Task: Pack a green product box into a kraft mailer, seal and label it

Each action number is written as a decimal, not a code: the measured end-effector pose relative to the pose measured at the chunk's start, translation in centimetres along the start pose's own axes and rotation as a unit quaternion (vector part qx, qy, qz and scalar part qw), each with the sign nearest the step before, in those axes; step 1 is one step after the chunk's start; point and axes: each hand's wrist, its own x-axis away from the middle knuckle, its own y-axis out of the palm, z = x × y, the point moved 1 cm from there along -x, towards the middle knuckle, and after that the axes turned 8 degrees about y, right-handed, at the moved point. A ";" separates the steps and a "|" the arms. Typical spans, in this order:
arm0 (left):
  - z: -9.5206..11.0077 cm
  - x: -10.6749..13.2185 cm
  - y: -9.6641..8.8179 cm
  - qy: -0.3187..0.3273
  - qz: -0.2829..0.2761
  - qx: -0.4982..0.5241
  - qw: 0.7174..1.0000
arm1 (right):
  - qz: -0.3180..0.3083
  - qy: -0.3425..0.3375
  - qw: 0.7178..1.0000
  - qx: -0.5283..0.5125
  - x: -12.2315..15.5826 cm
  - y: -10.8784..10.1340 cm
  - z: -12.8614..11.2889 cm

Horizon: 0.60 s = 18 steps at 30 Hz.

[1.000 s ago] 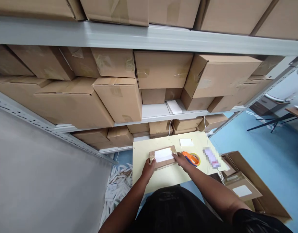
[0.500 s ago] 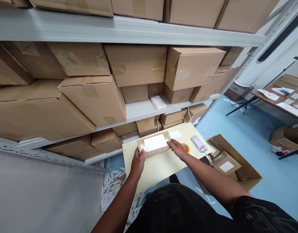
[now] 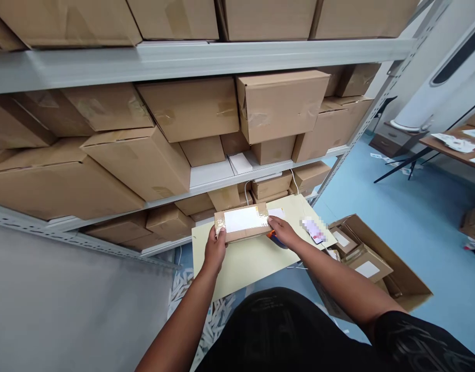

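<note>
A small taped cardboard box (image 3: 245, 233) with a white label (image 3: 243, 219) on top is held between my two hands above the pale yellow tabletop (image 3: 241, 268). My left hand (image 3: 215, 250) grips its left end, thumb over the front edge. At the right end, my right hand (image 3: 284, 232) pinches the near corner. An orange and dark blue object (image 3: 275, 239) shows just below the right fingers; its kind is partly hidden. Behind the box lies another white label (image 3: 276, 212).
A phone-like thing (image 3: 314, 230), partly blurred, lies on the table's right side. An open carton (image 3: 410, 289) of labelled parcels stands right of it. Ahead rises a metal shelf (image 3: 206, 59) stacked with cardboard boxes. Paper scraps (image 3: 214, 325) cover the floor at lower left.
The box has tilted, so more of its front side shows, and it has shifted slightly up and left in view. Both hands have kept hold. The camera view has turned a little.
</note>
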 end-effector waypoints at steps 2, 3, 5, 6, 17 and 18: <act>0.1 0.4 0.7 0.004 0.003 -0.001 1.000 | -0.008 -0.003 1.000 -0.005 -0.1 -0.9 0.1; 0.0 0.5 0.9 0.007 0.006 0.000 1.000 | -0.012 -0.003 1.000 -0.010 -0.1 -1.3 0.1; -0.2 0.7 1.3 0.004 0.012 0.005 1.000 | -0.019 -0.004 1.000 -0.018 -0.3 -1.8 0.0; -0.4 0.7 1.4 0.000 0.014 0.010 1.000 | -0.021 -0.003 1.000 -0.020 -0.4 -1.9 -0.1; 1.2 -3.1 3.7 0.046 -0.077 0.017 0.996 | 0.109 0.014 0.994 -0.021 -0.2 -2.5 -0.6; 1.9 -3.6 4.7 0.053 -0.097 0.019 0.994 | 0.130 0.014 0.991 -0.026 0.2 -3.5 -0.6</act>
